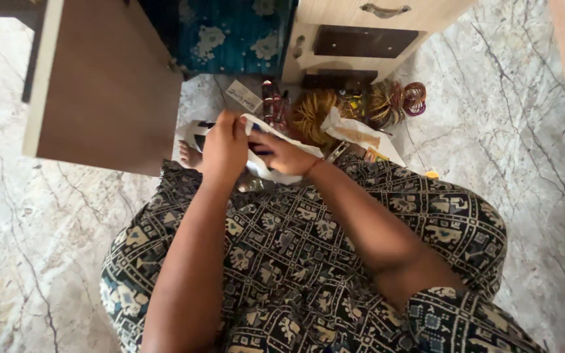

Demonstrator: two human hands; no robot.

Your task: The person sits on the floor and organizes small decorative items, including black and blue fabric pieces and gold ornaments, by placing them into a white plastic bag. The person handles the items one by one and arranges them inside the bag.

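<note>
I sit on a marble floor in a dark patterned dress. My left hand [225, 145] grips the top edge of a white plastic bag [271, 171] held over my knees. My right hand [284, 154] is closed on the same bag from the right side, with a red thread at the wrist. Something dark blue shows between the two hands; I cannot tell what it is. The bag's lower part is hidden behind my hands.
Several gold and red bangles [387, 103] lie in heaps on the floor ahead, beside another white bag [354, 133] and a small card [244, 95]. A wooden cabinet door [99, 85] stands open at left; a drawer unit [361, 33] is at top right. A bare foot [189, 155] shows.
</note>
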